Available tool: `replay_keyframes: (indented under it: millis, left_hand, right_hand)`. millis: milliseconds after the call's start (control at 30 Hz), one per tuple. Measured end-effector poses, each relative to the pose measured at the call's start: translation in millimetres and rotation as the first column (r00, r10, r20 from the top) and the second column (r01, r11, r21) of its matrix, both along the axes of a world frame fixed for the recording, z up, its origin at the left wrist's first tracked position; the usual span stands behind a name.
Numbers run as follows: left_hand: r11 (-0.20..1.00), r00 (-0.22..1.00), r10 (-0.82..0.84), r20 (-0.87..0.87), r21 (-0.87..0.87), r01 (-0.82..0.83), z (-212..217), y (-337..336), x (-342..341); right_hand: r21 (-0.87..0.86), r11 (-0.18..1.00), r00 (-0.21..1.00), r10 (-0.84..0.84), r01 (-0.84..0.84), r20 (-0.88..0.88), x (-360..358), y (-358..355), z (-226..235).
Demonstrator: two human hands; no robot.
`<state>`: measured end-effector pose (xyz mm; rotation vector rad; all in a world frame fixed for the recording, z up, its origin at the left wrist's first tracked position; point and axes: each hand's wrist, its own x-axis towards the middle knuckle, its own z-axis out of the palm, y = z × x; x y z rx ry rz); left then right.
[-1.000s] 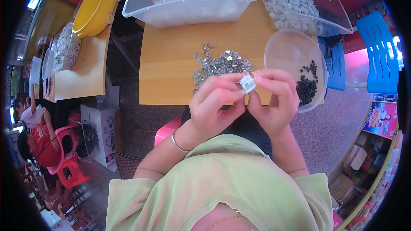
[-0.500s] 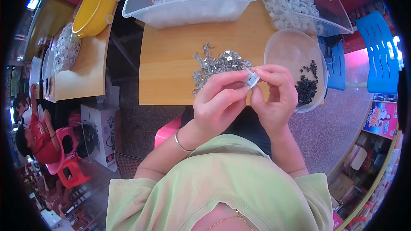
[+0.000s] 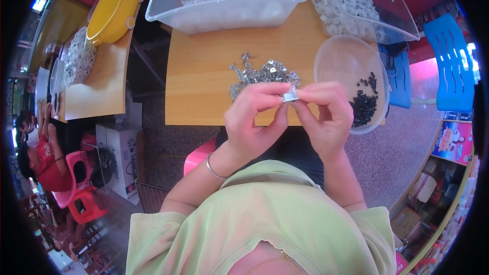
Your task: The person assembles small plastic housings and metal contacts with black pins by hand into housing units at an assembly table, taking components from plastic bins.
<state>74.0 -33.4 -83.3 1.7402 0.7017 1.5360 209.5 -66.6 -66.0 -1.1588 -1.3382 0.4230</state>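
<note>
Between the fingertips of both hands I hold a small white plastic part [image 3: 290, 95], just over the table's near edge. My left hand [image 3: 257, 114] pinches its left side with thumb and forefinger. On the other side, my right hand [image 3: 326, 114] grips it between thumb and fingers. Most of its detail is covered by the fingertips. Right behind my hands lies a loose pile of small shiny metal pieces [image 3: 267, 73]. To the right of my right hand, a round clear tray [image 3: 332, 58] holds tiny black pieces [image 3: 364, 108].
A large clear bin [image 3: 229, 16] of white plastic parts stands at the far side of the wooden table [image 3: 198, 81]; another tilted bin [image 3: 372, 23] is far right. Left, a second table carries a yellow tub [image 3: 113, 10]. A person in red [image 3: 51, 165] sits there. Blue chair [image 3: 448, 63] at right.
The white part has turned and shifted slightly left between my fingers. My left fingers have opened out around it. The person in red has moved their arms.
</note>
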Motion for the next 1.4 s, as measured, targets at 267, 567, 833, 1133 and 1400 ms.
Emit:
replay_keyframes:
  millis: [267,567,833,1133,1400]
  left_hand:
    - [0.999,0.999,-0.002,0.042,-0.032,0.003,6.7,-0.3,-0.8]
    - [0.999,1.0,0.005,0.016,0.046,-0.005,2.7,3.2,-3.2]
    - [0.993,0.995,-0.072,0.069,-0.093,0.079,5.8,1.2,-5.1]
    - [0.785,0.935,-0.275,0.225,-0.509,0.354,10.6,2.4,-13.7]
    - [0.69,0.901,-0.288,0.326,-0.582,0.431,8.8,4.7,-14.6]
  right_hand:
    - [0.008,1.0,0.998,0.017,-0.017,0.066,-2.5,-4.2,4.3]
    - [0.011,1.0,0.992,0.024,-0.025,0.123,-3.0,-7.0,4.4]
    - [-0.012,1.0,0.985,0.012,-0.01,0.172,-2.7,-7.0,6.5]
    - [-0.319,0.916,0.895,0.085,-0.243,-0.439,2.8,-7.8,7.0]
    - [-0.314,0.893,0.843,0.121,-0.323,-0.524,4.1,-6.6,5.1]
